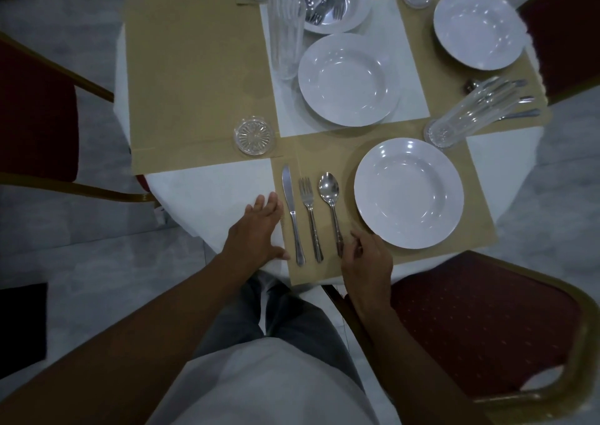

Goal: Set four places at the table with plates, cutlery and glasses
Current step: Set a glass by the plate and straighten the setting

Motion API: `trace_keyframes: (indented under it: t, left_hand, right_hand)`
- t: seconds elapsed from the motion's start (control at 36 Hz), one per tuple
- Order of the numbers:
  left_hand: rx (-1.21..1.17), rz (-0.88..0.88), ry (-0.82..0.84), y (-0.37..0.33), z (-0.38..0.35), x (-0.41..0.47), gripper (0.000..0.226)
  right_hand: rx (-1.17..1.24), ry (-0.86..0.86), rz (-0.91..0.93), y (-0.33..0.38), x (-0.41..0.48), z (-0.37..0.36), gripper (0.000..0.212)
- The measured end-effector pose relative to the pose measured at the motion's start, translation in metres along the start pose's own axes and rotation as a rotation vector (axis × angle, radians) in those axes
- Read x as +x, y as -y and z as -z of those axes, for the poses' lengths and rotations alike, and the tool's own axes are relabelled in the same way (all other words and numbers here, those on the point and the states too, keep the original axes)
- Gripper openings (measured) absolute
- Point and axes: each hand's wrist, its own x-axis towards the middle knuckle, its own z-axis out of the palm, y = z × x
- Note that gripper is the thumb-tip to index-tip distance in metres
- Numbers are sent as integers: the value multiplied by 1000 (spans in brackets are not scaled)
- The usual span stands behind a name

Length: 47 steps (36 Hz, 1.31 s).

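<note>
Three: knife (292, 210), fork (310, 213), spoon (329, 194) parallel, heads away; right hand (368, 259) pinches spoon handle; left hand (256, 229) splayed flat.

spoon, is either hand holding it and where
The right hand pinches the spoon at the bottom end of its handle; the left hand holds nothing.

Knife (292, 210), fork (310, 216), spoon (329, 197) parallel beside white plate (409, 192) (glass (470, 113) seemingly upright).

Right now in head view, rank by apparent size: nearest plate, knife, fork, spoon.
1. nearest plate
2. knife
3. fork and spoon: look alike; right hand covers the spoon's handle end, so unranked.
</note>
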Motion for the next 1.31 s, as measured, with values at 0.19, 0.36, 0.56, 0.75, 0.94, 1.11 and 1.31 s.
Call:
trace_keyframes:
  t: [0.19,0.36,0.56,0.75,0.94,1.11,1.31]
  left_hand:
    - [-21,14,21,-1,2,-2,117]
    - [-26,27,21,3,-3,1,120]
    - [-25,15,17,1,-1,-1,119]
    - [-3,0,11,-2,3,-3,117]
    - [-29,-17,4,0,1,-3,114]
    - [-40,-9,8,1,1,-3,116]
    - [-183,-113,-46,22,5,-3,78]
  right_hand:
    - [28,42,-55,-14,-19,5,13]
    - [-35,76,48,1,-21,-6,9]
    - [-15,136,98,28,-11,-30,19]
    - [-70,146,80,32,-5,-40,10]
    - [-98,153,77,33,-3,-40,9]
    - [-88,156,57,38,-4,-38,8]
    - [11,139,121,60,-8,-40,18]
